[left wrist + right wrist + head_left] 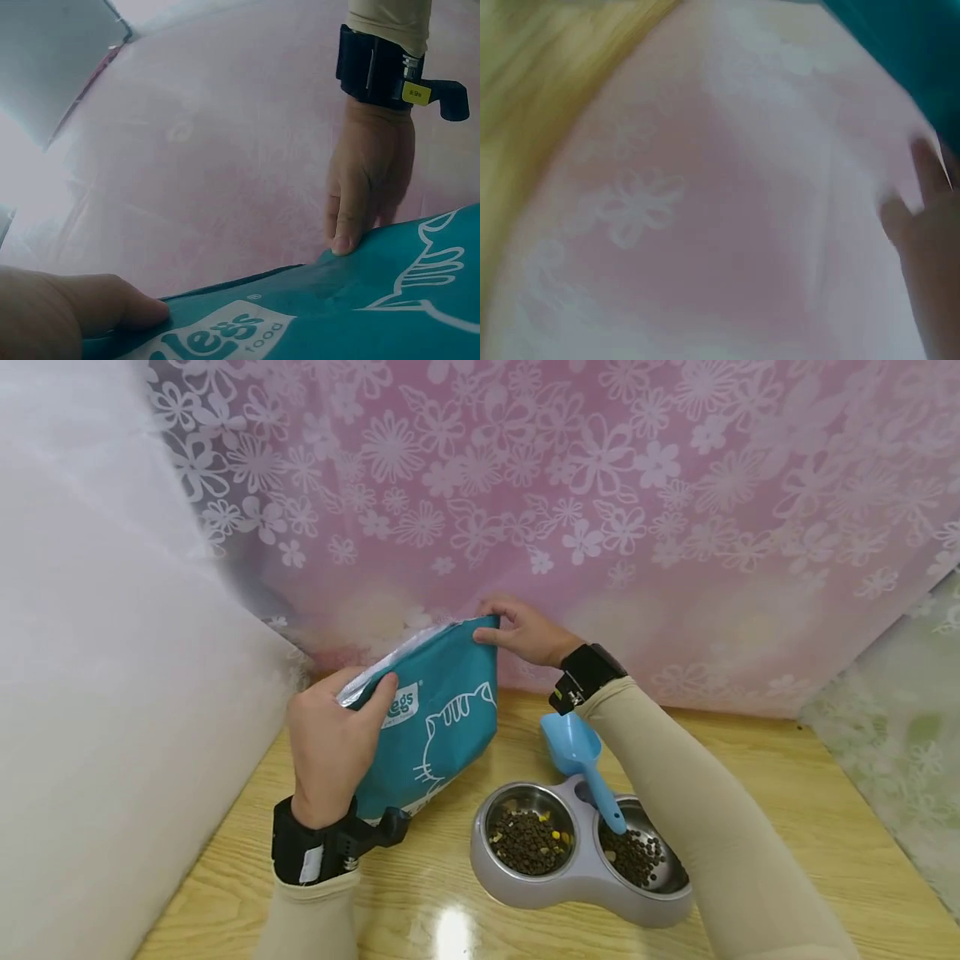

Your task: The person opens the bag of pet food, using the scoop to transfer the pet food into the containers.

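Both hands hold a teal pet food bag (450,718) by its upper edge, where the silvery lining shows. White cat line drawings and a white label mark its front. My left hand (330,735) grips the near left corner, thumb on the front, other fingers hidden behind. At the far right corner, my right hand (528,631) pinches the edge between thumb and fingers. In the left wrist view the right hand (367,176) reaches down onto the bag's top edge. The right wrist view catches the right hand (934,247) at the teal bag's (900,45) border, blurred.
A grey double feeder (517,893) with two metal bowls stands on the wooden table (780,827), brown kibble in both bowls. Across its far side lies a light blue scoop (573,747), handle over the right bowl. Pink floral cloth (600,527) hangs behind; a white wall (112,652) borders the left.
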### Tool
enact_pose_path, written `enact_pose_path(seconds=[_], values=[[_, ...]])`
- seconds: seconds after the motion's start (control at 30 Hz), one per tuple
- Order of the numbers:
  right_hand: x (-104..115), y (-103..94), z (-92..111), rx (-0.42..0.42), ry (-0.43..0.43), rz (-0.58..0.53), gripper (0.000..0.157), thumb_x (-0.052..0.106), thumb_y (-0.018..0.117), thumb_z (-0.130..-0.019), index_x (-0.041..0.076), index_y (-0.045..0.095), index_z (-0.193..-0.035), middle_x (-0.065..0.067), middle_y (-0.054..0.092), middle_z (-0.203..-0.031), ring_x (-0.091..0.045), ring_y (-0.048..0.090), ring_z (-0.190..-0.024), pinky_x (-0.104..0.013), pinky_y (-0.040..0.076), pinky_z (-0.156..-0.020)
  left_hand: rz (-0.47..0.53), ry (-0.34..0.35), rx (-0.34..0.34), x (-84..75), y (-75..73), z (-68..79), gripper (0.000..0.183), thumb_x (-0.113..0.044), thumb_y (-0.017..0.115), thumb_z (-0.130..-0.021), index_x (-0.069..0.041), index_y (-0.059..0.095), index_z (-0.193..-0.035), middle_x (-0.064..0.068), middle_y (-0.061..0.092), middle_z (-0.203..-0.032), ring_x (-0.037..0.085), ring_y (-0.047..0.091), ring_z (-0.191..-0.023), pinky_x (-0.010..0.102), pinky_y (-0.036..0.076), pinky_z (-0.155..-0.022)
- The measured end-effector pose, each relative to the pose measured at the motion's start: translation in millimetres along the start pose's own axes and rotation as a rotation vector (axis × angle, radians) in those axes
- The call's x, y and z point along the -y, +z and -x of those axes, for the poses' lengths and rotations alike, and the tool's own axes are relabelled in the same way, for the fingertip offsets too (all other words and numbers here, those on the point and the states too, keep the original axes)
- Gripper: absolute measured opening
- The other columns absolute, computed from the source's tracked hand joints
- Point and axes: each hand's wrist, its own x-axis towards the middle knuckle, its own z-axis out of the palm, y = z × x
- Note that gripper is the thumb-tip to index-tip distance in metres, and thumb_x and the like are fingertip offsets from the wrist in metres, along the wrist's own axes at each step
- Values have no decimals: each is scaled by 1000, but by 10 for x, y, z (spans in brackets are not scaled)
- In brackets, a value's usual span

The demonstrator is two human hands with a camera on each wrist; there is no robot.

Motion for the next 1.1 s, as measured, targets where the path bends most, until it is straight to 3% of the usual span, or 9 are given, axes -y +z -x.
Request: enact_pose_path(seconds=[0.17, 0.3, 0.47, 0.6, 0.73, 0.93, 1.1], values=[[-169, -21, 68, -7, 57, -269, 21, 13, 56, -98, 0, 52, -113, -16, 56, -101, -29, 53, -103, -38, 40, -94, 0, 13, 8, 4, -1, 15, 22, -30, 71, -86, -8, 74, -89, 2, 70, -78, 14, 67, -66, 30, 51, -56], [-262, 37, 93, -29, 50, -439, 23, 14, 55, -99, 1, 47, -116, -14, 56, -105, -26, 55, -102, -40, 40, -96, -8, 39, 17, 6, -21, 14, 22, -30, 70, -87, -9, 74, -90, 2, 70, -78, 15, 67, -66, 32, 50, -55], [-373, 200, 109, -56, 56, -785, 15, 15, 47, -103, 3, 54, -108, -8, 58, -100, -22, 57, -98, -41, 36, -100, -18, 57, 6, 18, -41, 10, 26, -30, 69, -89, -5, 72, -95, 4, 69, -81, 17, 66, -69, 34, 49, -57], [-446, 290, 122, -78, 7, -981, 26, 12, 36, -106, 7, 61, -104, -5, 61, -96, -20, 57, -96, -38, 36, -98, -22, 67, 13, 18, -42, 3, 27, -31, 69, -89, -5, 72, -95, 4, 69, -81, 16, 65, -69, 33, 48, -55], [-491, 332, 132, -128, -39, -1016, 36, 7, 30, -107, 8, 65, -97, -4, 63, -91, -19, 57, -92, -39, 35, -96, -22, 73, 24, 7, -48, 9, 27, -31, 69, -88, -5, 72, -95, 4, 70, -81, 16, 66, -68, 32, 47, -54], [-453, 433, 79, -276, -51, -1027, 28, 7, 37, -105, 7, 62, -93, -3, 62, -88, -17, 57, -89, -36, 39, -90, -28, 95, 13, 17, -41, -5, 26, -31, 68, -89, -5, 72, -91, 5, 69, -78, 17, 65, -67, 33, 45, -51], [-416, 486, 18, -343, -62, -1069, 25, 8, 38, -105, 8, 59, -93, -3, 60, -89, -17, 57, -87, -36, 41, -85, 49, -3, 32, 69, -57, -65, 32, -33, 60, -95, -3, 72, -95, 7, 70, -82, 19, 66, -71, 35, 47, -54]])
